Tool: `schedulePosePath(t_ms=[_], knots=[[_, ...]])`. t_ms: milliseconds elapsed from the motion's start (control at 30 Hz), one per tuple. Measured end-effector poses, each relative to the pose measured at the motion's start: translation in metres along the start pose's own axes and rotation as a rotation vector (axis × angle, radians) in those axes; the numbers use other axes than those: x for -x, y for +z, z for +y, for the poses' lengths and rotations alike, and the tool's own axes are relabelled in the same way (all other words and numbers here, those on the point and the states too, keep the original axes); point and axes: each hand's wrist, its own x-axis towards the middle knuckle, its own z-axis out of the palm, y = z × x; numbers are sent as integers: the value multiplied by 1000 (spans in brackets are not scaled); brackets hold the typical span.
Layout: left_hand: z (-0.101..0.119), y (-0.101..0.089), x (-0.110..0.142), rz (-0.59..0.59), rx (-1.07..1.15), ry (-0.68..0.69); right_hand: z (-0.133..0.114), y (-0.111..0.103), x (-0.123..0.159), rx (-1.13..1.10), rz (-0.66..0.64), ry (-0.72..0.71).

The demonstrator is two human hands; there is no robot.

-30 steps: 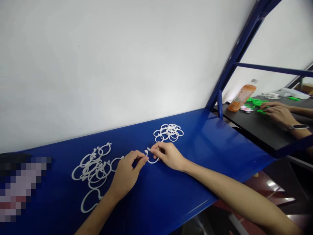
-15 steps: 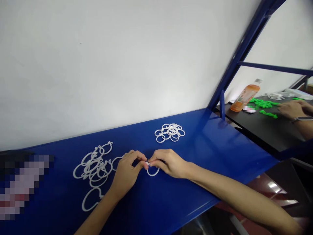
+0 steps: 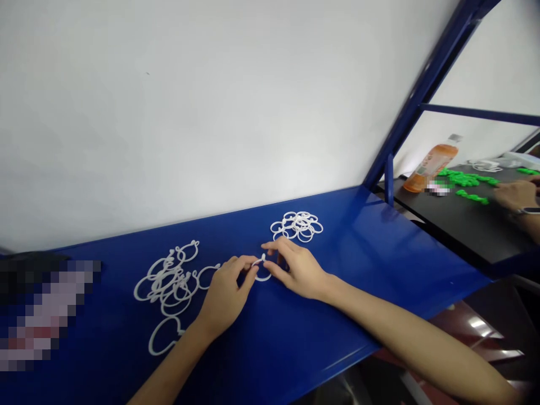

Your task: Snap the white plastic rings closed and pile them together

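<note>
White ring [image 3: 262, 280], one: showing between the two hands, on or just above the worktop [image 3: 337, 225], knob [image 3: 264, 257] uppermost. Left hand [image 3: 225, 292]: pinching the ring's left side. Right hand [image 3: 301, 270]: holding thumb and forefinger apart beside the knob, contact uncertain. Left pile [image 3: 166, 284], right pile [image 3: 302, 223]: lying clear of the pinch. Handling: left fingertips should be steadying the ring, right ones pressing lightly at the knob, not twisting the thin hoop.

At my two o'clock, a bottle [image 3: 432, 164] of orange liquid and green pieces [image 3: 464, 178] upon a black surface [image 3: 455, 225]; between one and two, a blue frame [image 3: 412, 107]; at twelve, a white wall [image 3: 211, 112]; at nine, a dark item [image 3: 34, 262].
</note>
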Motion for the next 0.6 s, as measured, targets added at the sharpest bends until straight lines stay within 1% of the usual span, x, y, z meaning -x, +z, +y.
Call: schedulePosePath(t_ms=[100, 200, 300, 367, 433, 467, 533, 600], knots=[[-5, 1, 1, 17, -99, 91, 3, -2, -1, -38, -72, -118], [-6, 1, 2, -14, -153, 147, 7, -1, -3, -54, -118, -164], [-8, -4, -1, -33, -224, 161, 17, -7, -11, -29, -91, -176], [-14, -12, -4, -10, -318, 148, 30, -17, -22, 49, -8, -134], [-23, -21, -8, 21, -441, 117, 48, -31, -38, 152, 92, -17], [-29, -26, -9, 26, -503, 102, 58, -37, -46, 206, 111, 43], [-40, -34, -11, 17, -599, 68, 76, -47, -60, 276, 84, 106], [-49, -40, -12, -12, -650, 31, 90, -50, -69, 317, 38, 121]])
